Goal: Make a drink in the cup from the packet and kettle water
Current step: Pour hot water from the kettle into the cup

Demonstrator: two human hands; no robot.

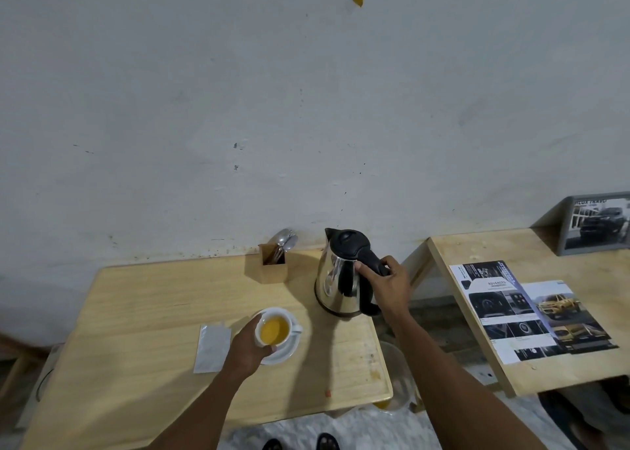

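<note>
A white cup (275, 327) filled with orange-yellow liquid stands on a white saucer (284, 353) near the middle of the wooden table (136, 313). My left hand (248, 347) wraps around the cup's left side. A steel kettle (337, 279) with a black lid and handle stands upright on the table behind and to the right of the cup. My right hand (388, 284) grips the kettle's black handle. A silver packet (212, 347) lies flat on the table just left of my left hand.
A wooden holder with spoons (272, 265) stands at the back by the wall, left of the kettle. A second wooden table (477, 248) on the right carries brochures (525, 310) and a framed picture (596, 223). A pale bin (395, 374) sits on the floor between the tables.
</note>
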